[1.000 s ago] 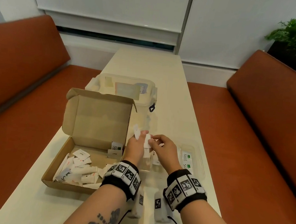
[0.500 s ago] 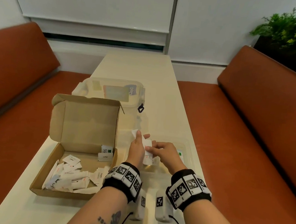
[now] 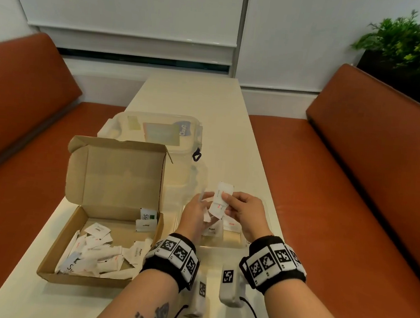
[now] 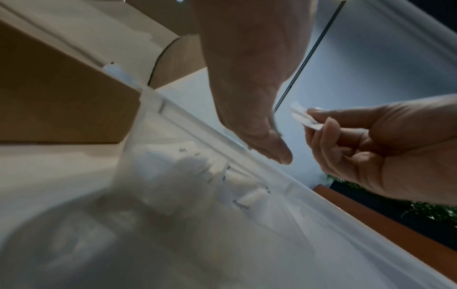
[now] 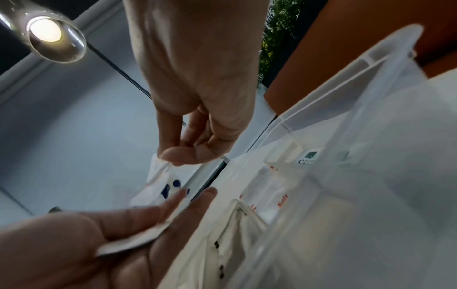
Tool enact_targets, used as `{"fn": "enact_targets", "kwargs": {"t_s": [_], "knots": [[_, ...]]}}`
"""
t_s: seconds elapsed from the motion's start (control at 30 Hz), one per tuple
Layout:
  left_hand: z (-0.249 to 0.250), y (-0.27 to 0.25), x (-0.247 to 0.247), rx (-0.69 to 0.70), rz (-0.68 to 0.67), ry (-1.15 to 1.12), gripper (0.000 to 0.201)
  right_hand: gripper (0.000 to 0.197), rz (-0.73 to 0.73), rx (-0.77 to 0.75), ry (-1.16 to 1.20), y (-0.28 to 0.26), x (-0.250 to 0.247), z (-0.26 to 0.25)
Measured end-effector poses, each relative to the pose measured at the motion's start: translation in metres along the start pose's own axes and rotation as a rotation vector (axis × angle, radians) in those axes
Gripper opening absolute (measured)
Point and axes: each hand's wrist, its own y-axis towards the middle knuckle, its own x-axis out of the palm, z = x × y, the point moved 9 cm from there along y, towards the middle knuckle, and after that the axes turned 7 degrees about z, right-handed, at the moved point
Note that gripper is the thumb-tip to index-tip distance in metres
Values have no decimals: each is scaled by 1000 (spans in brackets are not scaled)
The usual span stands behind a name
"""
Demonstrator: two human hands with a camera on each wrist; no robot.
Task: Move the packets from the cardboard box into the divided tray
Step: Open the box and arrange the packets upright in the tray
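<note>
The open cardboard box (image 3: 82, 278) at the left holds several white packets (image 3: 97, 255). To its right, under both hands, lies the clear divided tray (image 3: 232, 238), with Salt and Pepper packets (image 5: 281, 201) in its compartments. My left hand (image 3: 196, 211) hovers over the tray and pinches a flat white packet (image 5: 138, 238) between thumb and fingers. My right hand (image 3: 237, 207) pinches another white packet (image 3: 222, 194) by its edge, close against the left hand's fingers. The wrist views show that right hand (image 4: 371, 146) and its packet (image 4: 304, 117), with the tray rim (image 4: 222, 154) below.
A clear lidded container (image 3: 155, 133) stands behind the box. The narrow cream table (image 3: 196, 98) runs away from me between two orange benches (image 3: 369, 174). A green plant (image 3: 415, 42) sits at the back right. The box's raised lid (image 3: 115, 175) stands just left of the hands.
My right hand has drawn one packet up and away from the bunch in my left hand. Both hands have stayed over the tray. The head view has shifted.
</note>
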Motion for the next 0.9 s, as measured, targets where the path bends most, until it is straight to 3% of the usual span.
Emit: {"fn": "enact_targets", "kwargs": {"t_s": [0.13,0.3,0.37,0.47,0.53,0.63,0.77,0.83,0.9], "knots": [[-3,-4,9,-84,-83,-1,19,9,-47,4,-5,-3,5,3],[-12,-16,18,-132,-251,247,26,10,-183,-36,-112,-7,14,-5],[-11,-19,19,-135,-260,280,27,11,-206,-51,-176,-7,15,-8],[-8,-16,17,-116,-212,237,22,9,-114,-77,-185,-2,7,-9],[-6,-10,10,-100,-142,207,33,11,-55,-73,-132,1,-1,-11],[-3,-3,3,-83,-69,90,31,11,-79,6,-26,2,-1,-6],[-3,-5,10,-145,-143,-83,36,16,-50,27,-68,3,2,4],[-2,-9,17,-93,-221,-9,24,11,-20,27,-81,4,0,9],[-2,-7,16,-13,-232,72,23,6,-23,33,-105,4,-2,10]]}}
